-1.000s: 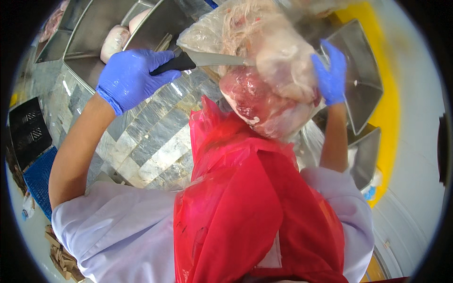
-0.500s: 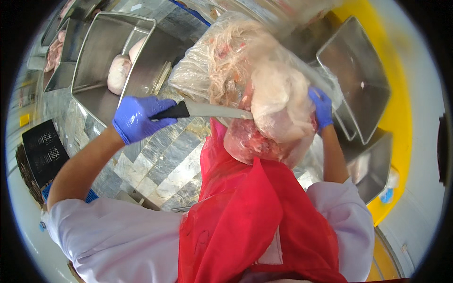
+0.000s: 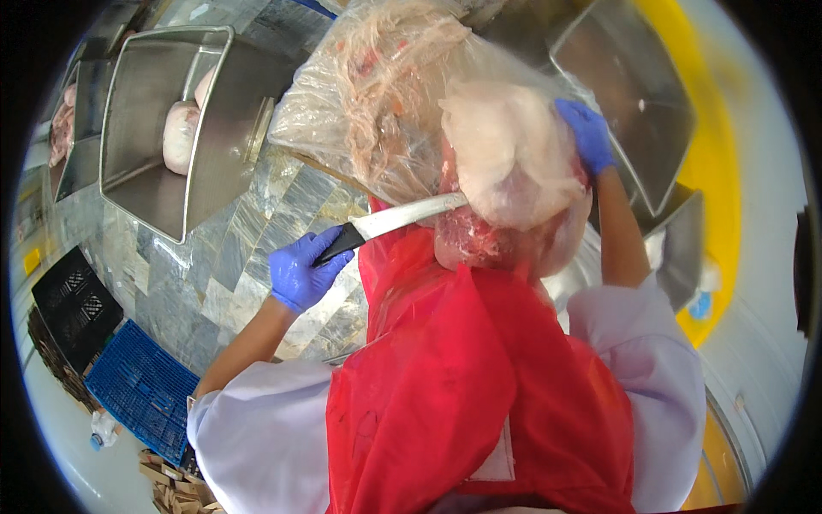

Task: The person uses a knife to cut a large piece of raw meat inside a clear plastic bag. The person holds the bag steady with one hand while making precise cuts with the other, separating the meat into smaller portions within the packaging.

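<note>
My left hand [image 3: 306, 267], in a blue glove, grips the black handle of a long knife [image 3: 402, 212], its blade slanting up to the meat. A large piece of red meat [image 3: 467, 244] with a thick pale fat layer [image 3: 505, 150] lies above my red apron. My right hand [image 3: 586, 137], also gloved, holds the meat's right side, fingertips partly hidden. A clear plastic bag [image 3: 360, 103] with pale, crumpled contents and red bits sits beside the meat at the upper left.
Steel bins stand left [image 3: 184, 230] with pale meat pieces [image 3: 178, 137], and right [image 3: 651, 111] by a yellow band [image 3: 715, 214]. A black crate [image 3: 77, 295], blue crate [image 3: 141, 385] and cardboard pile [image 3: 175, 484] lie lower left on or near tiled floor [image 3: 197, 274].
My left hand has moved down and to the right, and the blade now slopes more steeply upward. My right hand went down, then back up, with the meat. The view has shifted too.
</note>
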Demonstrator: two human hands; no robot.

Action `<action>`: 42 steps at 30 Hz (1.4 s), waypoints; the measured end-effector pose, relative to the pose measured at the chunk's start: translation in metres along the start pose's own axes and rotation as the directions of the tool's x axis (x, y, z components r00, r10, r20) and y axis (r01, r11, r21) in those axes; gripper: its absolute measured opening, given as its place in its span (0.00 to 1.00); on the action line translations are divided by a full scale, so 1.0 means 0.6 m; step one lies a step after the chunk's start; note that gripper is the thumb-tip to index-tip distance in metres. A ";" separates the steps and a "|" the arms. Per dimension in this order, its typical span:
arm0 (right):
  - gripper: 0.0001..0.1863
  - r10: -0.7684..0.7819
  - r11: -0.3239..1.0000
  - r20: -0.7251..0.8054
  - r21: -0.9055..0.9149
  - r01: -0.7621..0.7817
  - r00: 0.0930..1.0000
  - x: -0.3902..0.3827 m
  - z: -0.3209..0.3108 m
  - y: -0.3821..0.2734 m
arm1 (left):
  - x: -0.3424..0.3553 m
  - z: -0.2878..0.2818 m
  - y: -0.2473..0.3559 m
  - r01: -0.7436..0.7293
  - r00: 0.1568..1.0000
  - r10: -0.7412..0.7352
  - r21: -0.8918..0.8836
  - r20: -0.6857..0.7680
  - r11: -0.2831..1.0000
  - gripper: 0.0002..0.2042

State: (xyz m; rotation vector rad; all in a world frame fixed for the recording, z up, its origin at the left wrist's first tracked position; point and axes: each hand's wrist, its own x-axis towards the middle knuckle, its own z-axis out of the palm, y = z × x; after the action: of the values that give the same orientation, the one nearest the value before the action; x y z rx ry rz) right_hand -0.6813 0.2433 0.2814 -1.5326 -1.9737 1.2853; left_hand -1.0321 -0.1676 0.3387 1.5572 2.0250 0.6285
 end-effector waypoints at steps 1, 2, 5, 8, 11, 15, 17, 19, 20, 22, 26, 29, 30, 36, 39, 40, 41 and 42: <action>0.21 0.007 1.000 0.026 0.013 -0.007 1.000 0.011 0.001 0.010 | -0.010 0.021 -0.009 0.022 0.999 -0.022 -0.035 -0.023 0.999 0.19; 0.21 -0.006 1.000 0.024 -0.001 0.006 1.000 0.018 0.002 0.019 | -0.023 0.043 -0.017 0.044 0.998 -0.047 -0.070 -0.046 0.997 0.19; 0.20 -0.078 0.992 0.033 -0.095 0.081 0.996 0.023 0.004 0.033 | -0.059 0.111 -0.033 0.026 0.987 -0.048 -0.139 -0.153 0.990 0.20; 0.21 -0.141 0.959 0.057 -0.241 0.150 0.988 0.024 -0.009 0.034 | -0.092 0.178 -0.033 0.083 0.964 -0.153 -0.302 -0.217 0.950 0.21; 0.21 -0.046 0.952 0.029 -0.300 0.052 0.999 0.020 -0.012 0.016 | -0.123 0.252 -0.005 0.259 0.917 -0.372 -0.494 -0.144 0.830 0.21; 0.21 -0.036 0.910 0.051 -0.412 0.053 0.998 0.051 -0.035 0.031 | -0.120 0.342 0.008 0.223 0.852 -0.456 -0.611 -0.257 0.760 0.22; 0.22 -0.052 0.877 0.078 -0.472 0.083 0.996 0.064 -0.040 0.044 | -0.110 0.355 0.007 0.208 0.848 -0.454 -0.616 -0.273 0.760 0.22; 0.22 -0.048 0.871 0.100 -0.482 0.091 0.994 0.066 -0.027 0.019 | -0.114 0.348 -0.005 0.226 0.856 -0.453 -0.609 -0.248 0.760 0.22; 0.22 -0.029 0.877 0.102 -0.475 0.074 0.994 0.060 -0.021 0.003 | -0.120 0.338 -0.011 0.233 0.859 -0.453 -0.605 -0.239 0.761 0.23; 0.23 0.069 0.922 0.088 -0.387 -0.030 0.994 0.035 0.004 -0.042 | -0.129 0.252 0.002 0.261 0.898 -0.400 -0.508 -0.184 0.821 0.23; 0.23 -0.182 0.769 0.161 -0.591 0.243 0.970 0.079 -0.008 0.025 | -0.160 0.021 0.045 0.251 0.958 -0.248 0.000 -0.142 0.968 0.23; 0.25 -0.172 0.821 0.120 -0.531 0.210 0.978 0.064 0.017 0.021 | -0.188 -0.099 0.100 0.212 0.975 -0.197 0.152 -0.106 0.965 0.22; 0.26 -0.098 0.877 0.097 -0.462 0.132 0.990 0.056 0.023 -0.007 | -0.192 -0.120 0.121 0.212 0.977 -0.202 0.183 -0.072 0.960 0.22; 0.30 -0.072 0.826 0.179 -0.541 0.159 0.981 0.059 0.016 -0.038 | -0.138 -0.158 0.199 0.121 0.991 -0.135 0.362 0.015 0.924 0.21; 0.29 -0.238 0.914 0.207 -0.284 0.291 0.949 0.020 0.017 -0.055 | -0.114 -0.157 0.213 0.106 0.993 -0.120 0.391 0.009 0.914 0.20; 0.28 -0.343 0.913 0.200 -0.158 0.376 0.918 0.015 0.019 -0.049 | -0.108 -0.155 0.219 0.107 0.993 -0.121 0.395 0.010 0.912 0.20; 0.27 -0.362 0.905 0.227 -0.145 0.399 0.904 0.021 0.017 -0.037 | -0.102 -0.152 0.229 0.124 0.989 -0.144 0.393 0.023 0.911 0.20; 0.26 -0.381 0.897 0.252 -0.133 0.422 0.890 0.028 0.010 -0.026 | -0.092 -0.149 0.241 0.137 0.986 -0.164 0.391 0.036 0.910 0.20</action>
State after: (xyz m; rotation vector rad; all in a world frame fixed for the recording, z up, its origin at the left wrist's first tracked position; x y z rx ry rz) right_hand -0.7014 0.2555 0.2863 -0.9960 -2.4495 1.1580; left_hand -0.9711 -0.1918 0.5049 1.5846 2.2895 0.1122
